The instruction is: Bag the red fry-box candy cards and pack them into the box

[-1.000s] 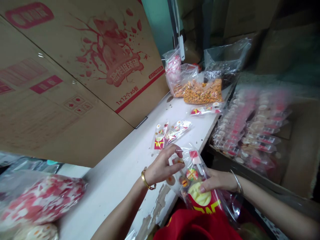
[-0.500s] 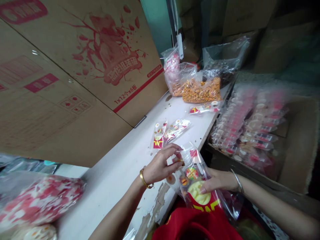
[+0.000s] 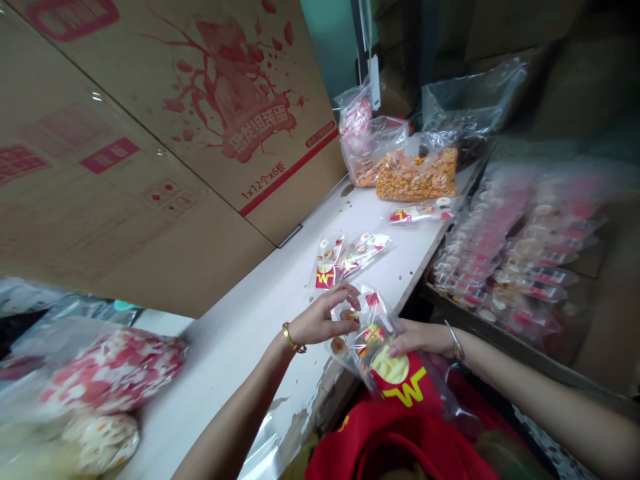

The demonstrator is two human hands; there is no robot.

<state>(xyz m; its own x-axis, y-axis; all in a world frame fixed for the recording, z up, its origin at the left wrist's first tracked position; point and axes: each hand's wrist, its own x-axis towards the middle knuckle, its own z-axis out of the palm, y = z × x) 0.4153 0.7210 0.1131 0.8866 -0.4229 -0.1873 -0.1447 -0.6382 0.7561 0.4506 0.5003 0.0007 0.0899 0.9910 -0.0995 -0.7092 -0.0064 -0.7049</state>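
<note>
My right hand (image 3: pixel 417 337) grips a clear plastic bag (image 3: pixel 373 343) from its right side, thumb across the front. The bag has a red print with a yellow zigzag; pale yellow, green-red and orange-brown round shapes show on it or inside. At the bag's upper left edge is my left hand (image 3: pixel 325 317), its fingers curled inward. A small orange-and-white piece shows by the fingertips; whether it is pinched or lies behind the film is unclear. Beyond the hands, two similar filled bags (image 3: pixel 326 267) lie on the white table (image 3: pixel 240 333).
A large cardboard carton (image 3: pixel 200 167) stands at left. Bags of orange pieces (image 3: pixel 417 177) sit at the table's far end, near another printed packet (image 3: pixel 420 212). An open box (image 3: pixel 565 360) at right holds rows of packed bags. A bag of red-and-white pieces (image 3: pixel 120 370) lies front left.
The held bag and my right hand have shifted slightly left and up. My left hand stays at the bag's edge, its fingertips moved slightly. The whole view has swung a little.
</note>
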